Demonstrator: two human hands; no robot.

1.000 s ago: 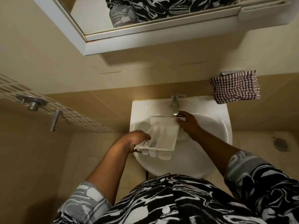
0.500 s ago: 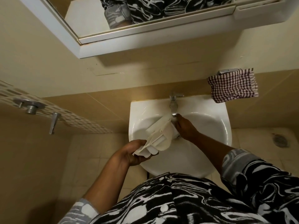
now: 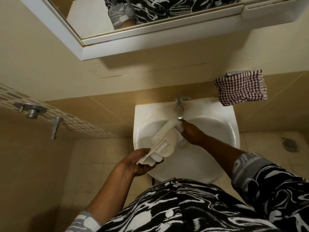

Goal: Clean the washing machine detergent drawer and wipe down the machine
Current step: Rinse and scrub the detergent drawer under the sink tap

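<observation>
Beige tiled walls frame our white sink [image 3: 217, 114], with a checked cloth [image 3: 240, 88] hanging at two o'clock. Our left hand [image 3: 132, 164] grips the tilted detergent drawer [image 3: 167, 139] under the tap [image 3: 179, 108]. Our right hand [image 3: 192, 133] curls its fingers round a white rag [image 3: 180, 130].

Left hand [image 3: 133, 164] grips the drawer [image 3: 167, 141] — right hand [image 3: 192, 133], reaching forward, clutches a cloth [image 3: 179, 129].

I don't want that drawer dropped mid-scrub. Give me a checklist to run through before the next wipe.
1. Left hand grip on drawer: ok, fingers curled round its near end.
2. Drawer over sink: ok.
3. Right hand holding cloth: ok, against the drawer's side.
4. Drawer's far end by tap spout: ok.
5. Water running: cannot tell.
</observation>
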